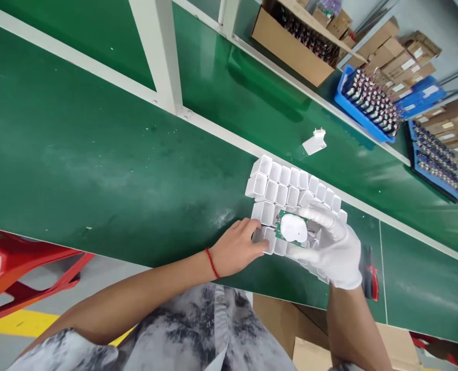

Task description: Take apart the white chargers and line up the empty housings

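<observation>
My left hand (238, 247), bare with a red cord at the wrist, has its thumb and fingers closed about the near-left white plastic case (268, 240). In my right hand (333, 242), covered by a white glove, is a green circuit board (279, 230) held between thumb and fingers. A rounded white pad (293, 228) covers most of the board's upper face. The board is over the rows of open-topped white cases (271, 190), just right of my left fingertips. The glove hides several cases beneath it.
On the green bench (97, 154), a white plug housing (315, 141) lies beyond the low white rail. A cardboard box (290, 49), a blue bin (344, 95) of wired parts and a blue tray (437, 175) stand farther back. A red stool (16, 268) is at left.
</observation>
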A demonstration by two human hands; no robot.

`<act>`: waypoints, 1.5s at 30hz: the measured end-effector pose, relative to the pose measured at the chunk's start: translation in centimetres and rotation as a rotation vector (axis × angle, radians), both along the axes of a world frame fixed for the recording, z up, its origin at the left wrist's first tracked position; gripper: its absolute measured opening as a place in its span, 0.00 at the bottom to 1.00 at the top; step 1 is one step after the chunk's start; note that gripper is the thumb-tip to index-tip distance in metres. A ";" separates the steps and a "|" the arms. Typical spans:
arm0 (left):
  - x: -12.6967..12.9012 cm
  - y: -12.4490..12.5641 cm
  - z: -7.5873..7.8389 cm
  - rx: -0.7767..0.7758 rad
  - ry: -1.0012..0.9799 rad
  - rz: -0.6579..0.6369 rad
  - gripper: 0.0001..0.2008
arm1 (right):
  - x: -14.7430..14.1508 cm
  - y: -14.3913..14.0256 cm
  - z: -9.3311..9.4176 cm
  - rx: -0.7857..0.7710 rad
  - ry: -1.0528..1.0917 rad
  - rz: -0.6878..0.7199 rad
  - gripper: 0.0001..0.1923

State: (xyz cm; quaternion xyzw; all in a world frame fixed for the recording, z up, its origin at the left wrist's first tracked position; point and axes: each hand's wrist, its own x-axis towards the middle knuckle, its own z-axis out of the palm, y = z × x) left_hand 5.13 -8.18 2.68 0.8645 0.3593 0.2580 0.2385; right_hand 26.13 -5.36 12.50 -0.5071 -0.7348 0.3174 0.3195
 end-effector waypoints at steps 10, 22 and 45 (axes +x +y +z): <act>-9.5 -1.1 1.1 -0.185 -0.162 0.204 0.13 | -4.4 0.5 0.5 0.225 -0.355 0.339 0.30; -11.4 0.0 -1.4 -0.356 -0.415 0.274 0.40 | -13.3 4.6 1.1 0.481 -0.714 0.680 0.30; -11.5 0.2 -1.4 -0.428 -0.439 0.301 0.41 | -16.2 4.7 1.5 0.528 -0.944 0.727 0.19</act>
